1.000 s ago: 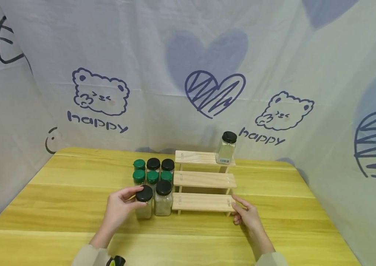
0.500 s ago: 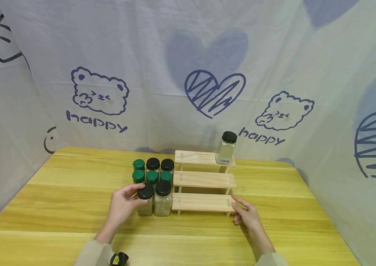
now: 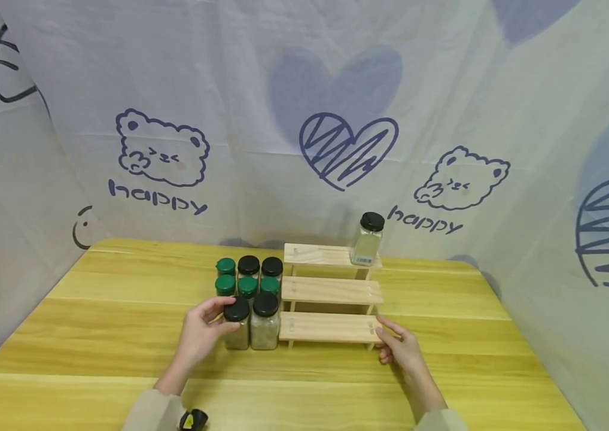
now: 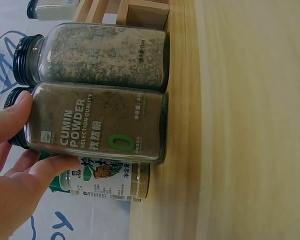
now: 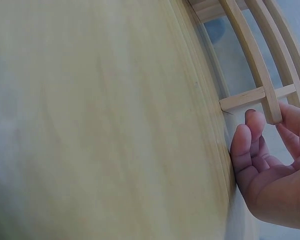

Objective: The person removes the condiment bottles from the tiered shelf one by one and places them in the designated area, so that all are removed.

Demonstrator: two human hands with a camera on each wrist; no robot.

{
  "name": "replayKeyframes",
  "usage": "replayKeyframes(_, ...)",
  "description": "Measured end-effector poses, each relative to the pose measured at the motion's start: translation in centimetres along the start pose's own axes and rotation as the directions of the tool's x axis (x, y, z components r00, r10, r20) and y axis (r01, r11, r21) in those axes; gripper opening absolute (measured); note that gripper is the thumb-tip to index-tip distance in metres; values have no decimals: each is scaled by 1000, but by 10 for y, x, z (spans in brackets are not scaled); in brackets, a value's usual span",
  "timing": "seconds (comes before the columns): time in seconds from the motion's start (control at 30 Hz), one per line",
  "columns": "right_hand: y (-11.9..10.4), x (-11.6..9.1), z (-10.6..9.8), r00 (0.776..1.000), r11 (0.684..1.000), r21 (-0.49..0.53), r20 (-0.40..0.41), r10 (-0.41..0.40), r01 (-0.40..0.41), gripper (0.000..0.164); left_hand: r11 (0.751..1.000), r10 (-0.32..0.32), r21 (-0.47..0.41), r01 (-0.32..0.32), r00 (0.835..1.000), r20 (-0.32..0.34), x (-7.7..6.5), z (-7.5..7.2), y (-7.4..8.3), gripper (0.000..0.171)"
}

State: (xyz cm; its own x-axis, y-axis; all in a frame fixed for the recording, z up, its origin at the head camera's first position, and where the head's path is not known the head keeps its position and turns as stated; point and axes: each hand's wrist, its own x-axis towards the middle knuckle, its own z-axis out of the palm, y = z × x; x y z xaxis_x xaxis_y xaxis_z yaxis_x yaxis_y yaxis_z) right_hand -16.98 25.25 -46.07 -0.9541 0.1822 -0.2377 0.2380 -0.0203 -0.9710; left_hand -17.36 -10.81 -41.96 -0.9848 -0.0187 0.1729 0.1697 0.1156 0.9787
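Observation:
My left hand (image 3: 197, 335) pinches a square clear jar of cumin powder (image 4: 102, 122) near its black lid, thumb on one side and fingers on the other. The jar stands upright on the table, beside a second black-lidded jar (image 3: 264, 332) with coarse speckled contents. At the right end of a three-tier wooden rack (image 3: 331, 327), my right hand (image 3: 404, 352) grips the lowest shelf (image 5: 250, 55) by its edge; two of its fingers (image 5: 243, 142) curl below. One black-lidded jar (image 3: 367, 245) of pale contents is on the top tier's right end.
Behind the two front jars stand several green-capped bottles (image 3: 225, 284) and black-lidded jars (image 3: 248, 264) in rows, left of the rack. A printed cloth (image 3: 250, 179) hangs behind the yellow wooden table (image 3: 337, 389).
My left hand has moved the cumin powder jar slightly right and back, close alongside the speckled jar. Over the last half second it has stayed put. The right hand and rack have not moved.

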Motion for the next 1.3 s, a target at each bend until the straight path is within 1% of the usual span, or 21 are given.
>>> replayKeyframes(0.17, 0, 0, 0, 1000, 1000, 1, 7, 3, -3, 42, 1000, -1, 13, 0, 1000, 7, 0, 0, 0, 39)
replayKeyframes(0.27, 0, 0, 0, 1000, 1000, 11, 7, 9, -9, 43, 1000, 1, 24, -1, 1000, 14, 1, -1, 1, 42)
replayKeyframes(0.43, -1, 0, 0, 1000, 1000, 12, 3, 7, -7, 42, 997, 31, 69, -32, 999, 24, 0, -7, 6, 47)
replayKeyframes(0.53, -1, 0, 0, 1000, 1000, 5, -1, 0, 0, 42, 994, 50, 96, -51, 999, 9, -2, -10, 11, 43)
replayKeyframes(0.7, -1, 0, 0, 1000, 1000, -4, -5, -8, 8, 41, 991, 70, 114, -66, 997, -32, -6, -14, 17, 33)
replayKeyframes(0.83, -1, 0, 0, 1000, 1000, -5, 0, -1, 1, 41, 987, 109, 128, -97, 990, -92, -8, -13, 18, 23)
replayKeyframes(0.93, -1, 0, 0, 1000, 1000, -3, 1, 4, -4, 42, 984, 129, 137, -112, 985, -118, -9, -11, 19, 18)
replayKeyframes(1.1, -1, 0, 0, 1000, 1000, -4, -4, -4, 4, 42, 976, 181, 144, -162, 975, -132, -9, -6, 21, 16)
replayKeyframes(1.17, 0, 0, -1, 1000, 1000, -4, -5, -7, 7, 41, 966, 251, 99, -240, 961, -119, -7, -6, 14, 15)
replayKeyframes(1.23, 0, 0, -1, 1000, 1000, 2, -4, -8, 8, 41, 963, 266, 84, -258, 957, -117, -8, -3, 15, 15)
replayKeyframes(1.3, 1, 1, -1, 1000, 1000, 12, -2, -3, 3, 40, 963, 268, 60, -263, 958, -106, -9, 0, 18, 15)
